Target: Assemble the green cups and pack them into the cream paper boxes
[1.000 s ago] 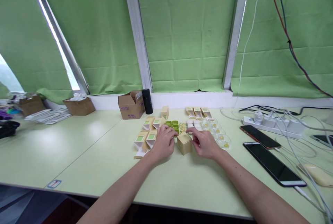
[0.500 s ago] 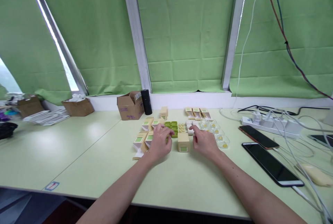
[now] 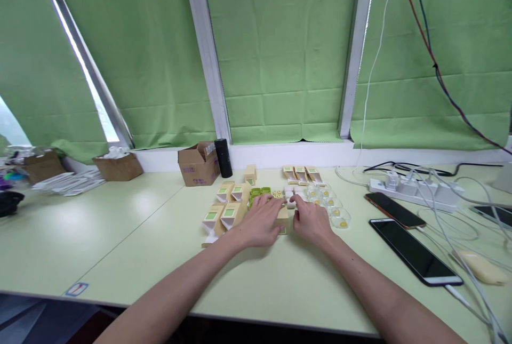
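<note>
A small tan cardboard box (image 3: 284, 222) with a green label stands on the pale green table (image 3: 280, 280). My left hand (image 3: 260, 221) lies over its top and left side, fingers stretched forward. My right hand (image 3: 312, 221) sits just right of the box, fingers curled, its fingertips by small white pieces (image 3: 290, 193). Whether it holds anything is hidden. Left of my hands lie unfolded tan box blanks with green labels (image 3: 224, 213). Behind my hands are green trays (image 3: 258, 192) and clear shells with yellow centres (image 3: 338, 217).
A brown carton (image 3: 198, 164) and a black cylinder (image 3: 223, 158) stand at the back by the window. Two phones (image 3: 414, 248), a power strip (image 3: 416, 188) and tangled cables fill the right side. More cartons (image 3: 118, 165) sit at far left.
The tan box has been set upright with its label facing me. My left hand moved right from the blanks onto the box; my right hand stayed beside it.
</note>
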Tool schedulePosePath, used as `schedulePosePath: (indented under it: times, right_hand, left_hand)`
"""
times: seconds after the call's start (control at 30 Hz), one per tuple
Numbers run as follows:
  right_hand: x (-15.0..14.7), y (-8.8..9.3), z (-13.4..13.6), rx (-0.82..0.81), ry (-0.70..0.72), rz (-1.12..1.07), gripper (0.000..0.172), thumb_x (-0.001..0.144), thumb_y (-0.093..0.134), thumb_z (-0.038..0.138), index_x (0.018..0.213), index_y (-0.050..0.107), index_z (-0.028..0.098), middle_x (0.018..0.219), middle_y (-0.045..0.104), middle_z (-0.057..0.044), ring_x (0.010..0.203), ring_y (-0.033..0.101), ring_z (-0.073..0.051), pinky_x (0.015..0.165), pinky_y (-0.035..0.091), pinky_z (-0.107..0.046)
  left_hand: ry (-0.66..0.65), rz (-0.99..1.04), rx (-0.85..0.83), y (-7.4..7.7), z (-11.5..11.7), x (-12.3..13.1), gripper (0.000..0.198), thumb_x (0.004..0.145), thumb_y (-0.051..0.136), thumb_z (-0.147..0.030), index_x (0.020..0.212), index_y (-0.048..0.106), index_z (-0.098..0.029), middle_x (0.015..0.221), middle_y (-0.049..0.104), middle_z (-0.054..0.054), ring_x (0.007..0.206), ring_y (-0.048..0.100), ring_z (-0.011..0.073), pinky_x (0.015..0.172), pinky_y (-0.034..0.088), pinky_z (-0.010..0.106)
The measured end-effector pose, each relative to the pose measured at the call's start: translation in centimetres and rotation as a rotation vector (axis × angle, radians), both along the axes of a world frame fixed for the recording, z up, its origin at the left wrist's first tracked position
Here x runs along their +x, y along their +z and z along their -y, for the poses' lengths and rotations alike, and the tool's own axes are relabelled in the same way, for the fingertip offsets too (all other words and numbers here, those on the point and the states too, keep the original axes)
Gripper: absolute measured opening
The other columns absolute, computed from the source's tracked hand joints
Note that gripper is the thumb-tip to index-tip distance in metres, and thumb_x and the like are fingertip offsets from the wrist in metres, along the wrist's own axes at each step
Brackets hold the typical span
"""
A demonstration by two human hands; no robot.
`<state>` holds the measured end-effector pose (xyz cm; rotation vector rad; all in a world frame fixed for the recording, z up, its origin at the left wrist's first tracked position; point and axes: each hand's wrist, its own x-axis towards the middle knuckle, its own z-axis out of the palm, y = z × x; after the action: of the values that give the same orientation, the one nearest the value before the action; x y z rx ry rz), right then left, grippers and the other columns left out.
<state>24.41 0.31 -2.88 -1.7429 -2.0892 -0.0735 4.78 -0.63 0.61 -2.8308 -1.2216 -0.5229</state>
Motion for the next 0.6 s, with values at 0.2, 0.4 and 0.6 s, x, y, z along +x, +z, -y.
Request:
schedulePosePath:
  times: [0.2,0.4,0.6]
  right_hand:
    - [0.1,0.2,0.0,-0.006,-0.035,-0.003,0.045,0.088,0.055,0.012,0.131,0.057,0.025,0.091,0.08,-0.005,0.081,0.074,-0.026,0.062,0.025,-0.029]
    - [0.0,0.6,0.2,0.018,-0.03,-0.028,0.044,0.089,0.056,0.013,0.132,0.056,0.025,0.095,0.08,-0.005,0.081,0.074,-0.025,0.062,0.027,-0.03]
    - [-0.4,0.6,0.5,0.038,0.018,-0.037,0.044,0.09,0.055,0.013,0.132,0.055,0.026,0.099,0.081,-0.005,0.08,0.074,-0.025,0.061,0.025,-0.031]
  left_hand:
    - [-0.043,-0.204,-0.025,2.8,-1.1,1.3,0.047,0.076,0.069,-0.018,0.122,0.059,-0.023,0.107,0.069,0.011,0.108,0.057,0.0344,0.095,0.045,0.047]
    - [0.038,-0.253,-0.06,7.9,-5.6,1.5,0.064,0.077,0.073,-0.022,0.138,0.056,-0.026,0.113,0.071,0.009,0.116,0.059,0.0335,0.099,0.043,0.041]
    - [0.259,-0.333,0.118,10.8,-13.0,1.0,0.069,0.076,0.071,-0.015,0.143,0.053,-0.022,0.126,0.071,0.011,0.122,0.059,0.0325,0.095,0.046,0.038]
